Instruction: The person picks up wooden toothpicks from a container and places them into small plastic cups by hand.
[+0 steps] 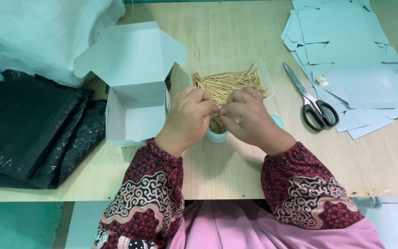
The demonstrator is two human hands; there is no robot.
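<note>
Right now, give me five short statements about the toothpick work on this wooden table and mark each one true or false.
1. The small pale-blue round container sits under both hands. True.
2. The clear plastic tray is empty. False: it holds loose wooden toothpicks.
3. The black-handled scissors lie right of the tray. True.
4. The white cardboard box is closed. False: its flaps stand open.
5. The left hand holds the scissors. False: its fingers meet those of the right hand over the container, and the scissors lie untouched.
</note>
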